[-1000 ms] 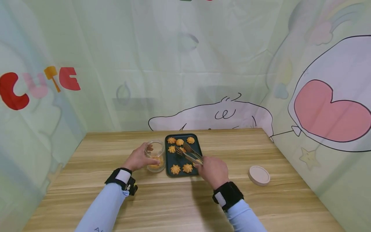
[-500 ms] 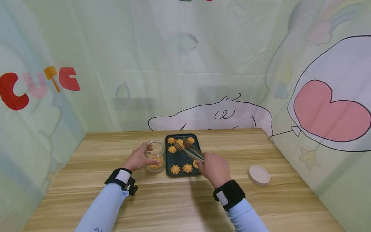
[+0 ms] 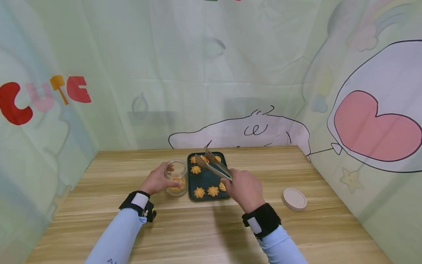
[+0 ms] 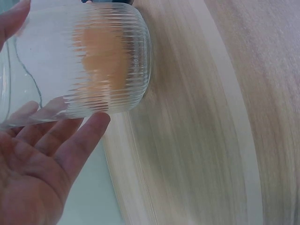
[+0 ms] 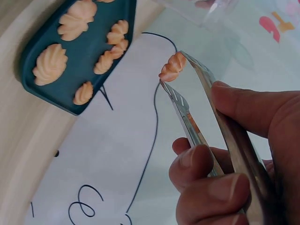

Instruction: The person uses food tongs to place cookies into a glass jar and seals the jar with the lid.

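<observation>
Fingers (image 4: 82,140) of my left hand (image 3: 159,180) spread along one side of a clear glass jar (image 3: 178,175), my thumb on the other, so I have it gripped between them. The jar stands on the wooden table (image 3: 178,234) with its mouth uncovered, and golden cookies (image 4: 105,56) lie at the bottom; the ribbed glass blurs them too much for me to count.

Just to the right of the jar is a dark tray (image 3: 206,179). Three swirled cookies lie along its near end, the rightmost of them close to my hand. One more lies near the left edge, further up, and others sit at the far end, partly behind the tongs (image 3: 214,169).

My right hand (image 3: 244,190) is closed around those tongs, thumb on one arm and fingers on the other, above the tray's right side. Beyond my fingertips, one piped cookie (image 5: 173,67) is pinched between the metal tips, apart from those on the tray.

Further right, well apart from my hand, a pale round lid (image 3: 294,200) lies on the table.
</observation>
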Action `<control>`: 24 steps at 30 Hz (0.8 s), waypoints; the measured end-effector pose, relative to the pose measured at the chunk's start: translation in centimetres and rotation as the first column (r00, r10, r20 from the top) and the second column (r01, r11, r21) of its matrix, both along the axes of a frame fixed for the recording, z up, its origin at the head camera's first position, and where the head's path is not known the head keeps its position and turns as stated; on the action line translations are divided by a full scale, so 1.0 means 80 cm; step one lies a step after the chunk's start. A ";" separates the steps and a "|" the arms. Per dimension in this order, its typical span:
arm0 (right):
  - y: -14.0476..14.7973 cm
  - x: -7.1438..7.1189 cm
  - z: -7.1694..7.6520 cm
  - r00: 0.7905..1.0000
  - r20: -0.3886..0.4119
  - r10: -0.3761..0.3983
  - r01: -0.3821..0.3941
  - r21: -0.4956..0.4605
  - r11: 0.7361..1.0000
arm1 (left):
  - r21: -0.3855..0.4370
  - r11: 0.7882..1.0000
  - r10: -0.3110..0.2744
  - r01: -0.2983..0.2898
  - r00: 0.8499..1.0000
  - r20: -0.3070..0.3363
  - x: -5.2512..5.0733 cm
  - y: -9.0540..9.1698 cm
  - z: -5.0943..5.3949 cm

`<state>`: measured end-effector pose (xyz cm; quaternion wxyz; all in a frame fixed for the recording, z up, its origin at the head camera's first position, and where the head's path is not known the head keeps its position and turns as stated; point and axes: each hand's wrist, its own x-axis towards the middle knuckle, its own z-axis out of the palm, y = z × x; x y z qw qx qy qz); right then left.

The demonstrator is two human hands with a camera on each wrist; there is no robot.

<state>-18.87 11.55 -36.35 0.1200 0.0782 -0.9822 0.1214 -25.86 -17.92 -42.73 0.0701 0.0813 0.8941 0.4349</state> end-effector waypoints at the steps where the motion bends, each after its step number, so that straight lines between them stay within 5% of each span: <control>1: -0.001 0.001 0.002 1.000 -0.001 0.001 -0.001 -0.003 1.000 | 0.000 1.000 0.001 -0.001 1.000 0.001 0.000 0.000 0.000; 24: -0.019 0.014 0.031 0.996 -0.073 0.049 -0.048 0.014 0.999 | -0.009 1.000 0.005 -0.005 1.000 0.009 0.000 0.001 0.001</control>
